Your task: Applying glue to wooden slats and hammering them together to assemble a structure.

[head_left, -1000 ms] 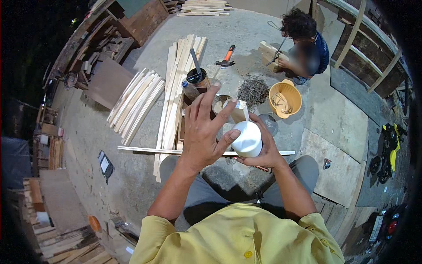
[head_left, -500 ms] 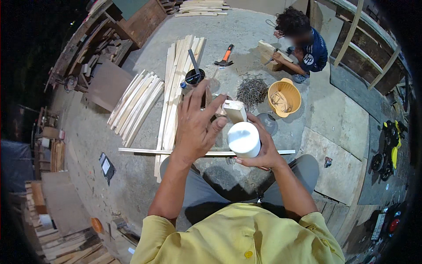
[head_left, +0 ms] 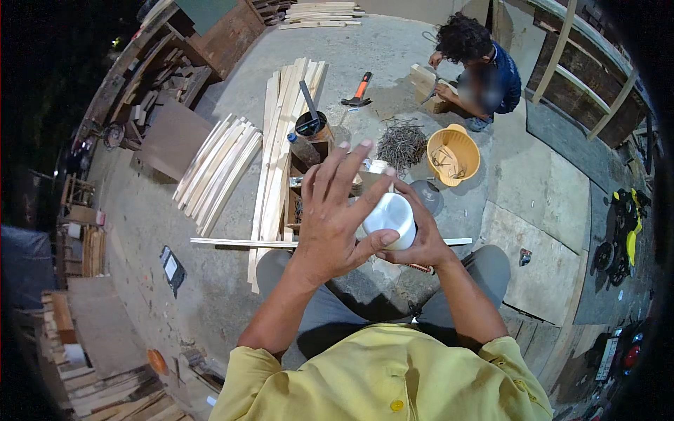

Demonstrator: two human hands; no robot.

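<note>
One white container [head_left: 390, 216], clasped in the right hand [head_left: 427, 242]; spread left hand [head_left: 330, 230] swings back across it; floor [head_left: 219, 277] stretches leftward!

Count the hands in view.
4: the wearer's left hand beside the white container, right hand holding it; the other person's upper hand and lower hand near the wooden block.

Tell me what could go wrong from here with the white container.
The white container could slip: the right hand seems to carry it alone, while the left hand has its fingers spread rather than wrapped around it. If dropped forward, it might scatter the loose nails piled beyond the hands.
</note>
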